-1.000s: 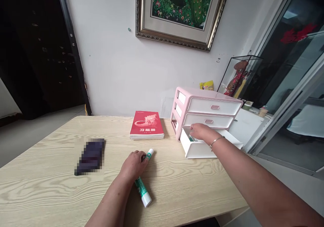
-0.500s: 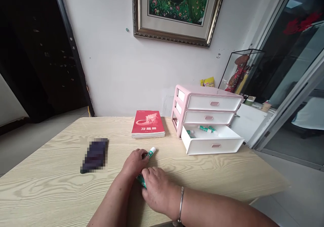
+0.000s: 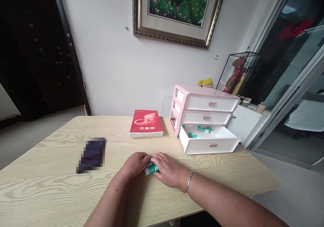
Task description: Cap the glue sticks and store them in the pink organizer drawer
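Two green-and-white tubes that look like glue sticks lie close together, side by side, on the table in front of me. The nearer glue stick (image 3: 152,170) shows most of its label; the farther glue stick (image 3: 149,165) is largely covered by fingers. My left hand (image 3: 138,164) has its thumb and fingers closed at the left ends of the sticks. From the right, my right hand (image 3: 167,169), with a silver bangle at the wrist, curls its fingers over their right ends. Which fingertips press on which stick is partly hidden.
Behind my right hand stands a pink-and-white drawer unit (image 3: 206,102). Its bottom drawer (image 3: 199,146) is pulled out, with several glue sticks (image 3: 201,129) inside. A red book (image 3: 146,122) lies near the wall, and a blurred dark item (image 3: 92,154) lies on the left.
My right hand has moved forward and slightly right, bringing the lower glue stick alongside the other. Both sticks now lie together, turned more crosswise. The view has shifted slightly.
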### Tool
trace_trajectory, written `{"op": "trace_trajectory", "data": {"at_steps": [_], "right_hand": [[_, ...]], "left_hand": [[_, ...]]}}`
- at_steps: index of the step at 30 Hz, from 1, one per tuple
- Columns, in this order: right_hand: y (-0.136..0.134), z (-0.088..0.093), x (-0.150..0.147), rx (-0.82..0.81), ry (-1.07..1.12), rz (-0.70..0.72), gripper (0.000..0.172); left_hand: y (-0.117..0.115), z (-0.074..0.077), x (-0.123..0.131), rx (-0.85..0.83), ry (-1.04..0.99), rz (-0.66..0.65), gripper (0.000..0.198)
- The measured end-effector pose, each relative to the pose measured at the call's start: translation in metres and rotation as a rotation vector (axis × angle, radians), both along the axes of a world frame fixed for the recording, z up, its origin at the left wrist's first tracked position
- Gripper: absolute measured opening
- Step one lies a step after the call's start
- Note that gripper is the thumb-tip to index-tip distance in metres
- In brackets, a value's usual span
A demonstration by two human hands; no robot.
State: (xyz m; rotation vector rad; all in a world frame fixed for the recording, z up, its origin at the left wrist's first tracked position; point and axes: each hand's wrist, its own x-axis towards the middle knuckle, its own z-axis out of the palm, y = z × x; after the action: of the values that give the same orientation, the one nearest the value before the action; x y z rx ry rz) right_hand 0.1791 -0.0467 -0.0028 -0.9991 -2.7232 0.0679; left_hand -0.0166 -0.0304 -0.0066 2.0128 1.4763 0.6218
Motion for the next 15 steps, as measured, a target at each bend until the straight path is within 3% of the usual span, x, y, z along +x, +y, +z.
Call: {"op": "trace_trajectory", "data": {"at_steps": [5, 10, 12, 15], "right_hand": [[0.008, -0.004, -0.005, -0.014, -0.132, -0.044, 0.043], [0.018, -0.014, 0.014, 0.003, -0.161, -0.051, 0.049], [0.026, -0.003, 0.030, 0.025, -0.107, -0.080, 0.047], [0.044, 0.032, 0.060, 0.066, -0.009, -0.201, 0.046]], "left_hand": [[0.002, -0.001, -0.004, 0.019, -0.039, 0.090, 0.047], [0.009, -0.012, -0.007, 0.036, 0.005, 0.058, 0.047], [0.010, -0.012, -0.007, 0.019, 0.033, 0.059, 0.047], [0.008, -0.010, -0.007, -0.010, 0.052, 0.073, 0.045]]}}
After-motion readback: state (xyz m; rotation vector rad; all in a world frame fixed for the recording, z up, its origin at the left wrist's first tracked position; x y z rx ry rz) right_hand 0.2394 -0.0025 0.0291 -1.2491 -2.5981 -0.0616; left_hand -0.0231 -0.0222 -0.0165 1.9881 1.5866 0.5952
